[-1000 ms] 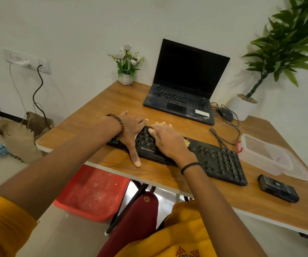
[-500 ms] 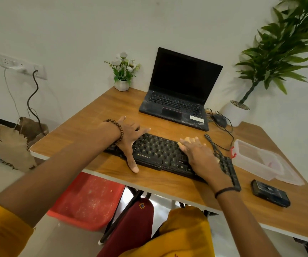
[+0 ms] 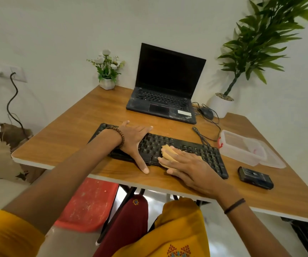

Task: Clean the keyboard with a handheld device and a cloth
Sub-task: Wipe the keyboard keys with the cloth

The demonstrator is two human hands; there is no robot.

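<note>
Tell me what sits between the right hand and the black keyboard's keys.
A crumpled yellow-tan cloth lies there, pressed onto the black keyboard under the right hand; the head view shows it.

A black full-size keyboard (image 3: 210,155) lies flat on the wooden table (image 3: 71,138), close to the table's front edge and skewed to it, its left end farther from that edge than its right end. A thin black cable leaves its rear right side towards the table's back. A small tan-yellow cloth (image 3: 168,154) sits bunched on the keys about midway along the table's front edge, pressed down under the flat fingers of the right hand (image 3: 190,167), with only its far part showing. The handheld device (image 3: 255,178), a flat black rectangular unit, lies untouched near the table's front right part, apart from the keyboard
</note>
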